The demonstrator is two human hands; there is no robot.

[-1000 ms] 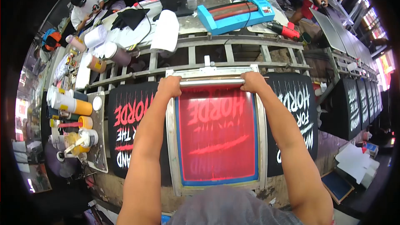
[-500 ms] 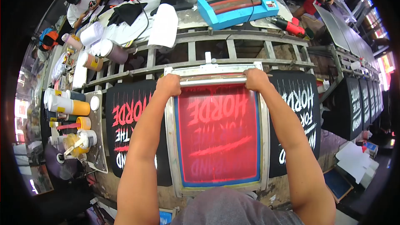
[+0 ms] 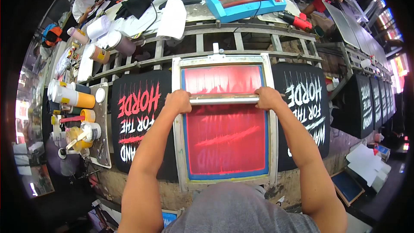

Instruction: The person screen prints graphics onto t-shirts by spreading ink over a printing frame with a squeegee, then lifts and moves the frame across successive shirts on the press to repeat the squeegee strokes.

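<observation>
A squeegee point(image 3: 224, 99) lies across the upper part of a framed printing screen point(image 3: 224, 146). My left hand point(image 3: 178, 102) is closed around its left end, and my right hand point(image 3: 269, 99) grips the right end. Red ink covers the mesh, with lettering showing through and blue tape along the inner border. The screen's pale metal frame point(image 3: 272, 146) rests flat between two black printed shirts. On the left shirt point(image 3: 139, 112) the lettering is red and white; the right shirt point(image 3: 306, 112) bears white lettering only. What lies beneath the screen is hidden.
Ink tubs point(image 3: 79, 99) and an open yellow container point(image 3: 87, 115) stand at the left. Beyond the metal rails point(image 3: 199, 43) sit a blue machine point(image 3: 246, 3) and a red heat gun point(image 3: 297, 22). Two other people are at the far left and far right.
Both hands have drawn the squeegee toward me, from the screen's far edge down over the upper lettering. The camera view has shifted slightly.
</observation>
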